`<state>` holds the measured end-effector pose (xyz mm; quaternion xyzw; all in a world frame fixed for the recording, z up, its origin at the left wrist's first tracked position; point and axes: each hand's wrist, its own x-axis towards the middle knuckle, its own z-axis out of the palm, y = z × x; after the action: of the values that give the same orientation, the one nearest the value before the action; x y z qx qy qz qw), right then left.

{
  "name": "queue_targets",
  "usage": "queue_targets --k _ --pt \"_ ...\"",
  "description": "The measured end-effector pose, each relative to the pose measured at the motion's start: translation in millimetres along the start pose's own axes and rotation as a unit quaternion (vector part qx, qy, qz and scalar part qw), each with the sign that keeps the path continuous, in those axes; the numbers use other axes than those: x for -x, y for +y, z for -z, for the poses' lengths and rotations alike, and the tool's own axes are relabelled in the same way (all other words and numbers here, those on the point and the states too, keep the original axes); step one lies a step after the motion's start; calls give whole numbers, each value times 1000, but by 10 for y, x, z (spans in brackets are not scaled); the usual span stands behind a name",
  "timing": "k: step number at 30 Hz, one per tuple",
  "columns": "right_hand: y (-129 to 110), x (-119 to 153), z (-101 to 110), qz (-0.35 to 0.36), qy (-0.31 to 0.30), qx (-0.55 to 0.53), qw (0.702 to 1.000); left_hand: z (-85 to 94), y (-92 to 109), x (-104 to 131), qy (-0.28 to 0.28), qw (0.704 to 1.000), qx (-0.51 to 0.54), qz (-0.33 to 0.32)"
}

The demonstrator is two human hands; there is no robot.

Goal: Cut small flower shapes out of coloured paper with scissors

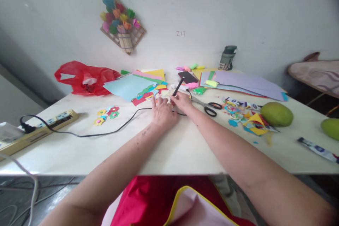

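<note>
My right hand (183, 101) grips a black pen (178, 87), which slants up and away from the table. My left hand (163, 113) lies palm down just beside it, fingers stretched forward at the edge of some cut paper pieces (156, 93). Whatever sits under the pen's tip is hidden by my hands. A black-handled pair of scissors (210, 107) rests to the right of my right hand. Small paper flowers (107, 114) in yellow, red, green and blue lie to the left. A black cable (124, 125) runs across the table to my left hand.
Coloured sheets (124, 86) and a red plastic bag (84, 79) are at the back left. More sheets (243, 81), a phone (188, 77) and a bottle (227, 57) stand or lie behind. Paper scraps (254, 123), a green mango (277, 114) and a tube (317, 150) lie right; a power strip (39, 132), left.
</note>
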<state>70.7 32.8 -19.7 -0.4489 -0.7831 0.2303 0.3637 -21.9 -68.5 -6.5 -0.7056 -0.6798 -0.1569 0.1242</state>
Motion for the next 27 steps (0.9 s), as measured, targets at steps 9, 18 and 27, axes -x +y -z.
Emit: queue_targets --k 9,18,27 --pt "117 -63 -101 -6 0 -60 998 18 53 51 -91 994 -63 25" --pt "80 -78 -96 0 -18 -50 999 41 67 25 -154 985 -56 58" --pt "100 -109 -111 2 -30 -51 998 97 68 13 -171 982 -61 48"
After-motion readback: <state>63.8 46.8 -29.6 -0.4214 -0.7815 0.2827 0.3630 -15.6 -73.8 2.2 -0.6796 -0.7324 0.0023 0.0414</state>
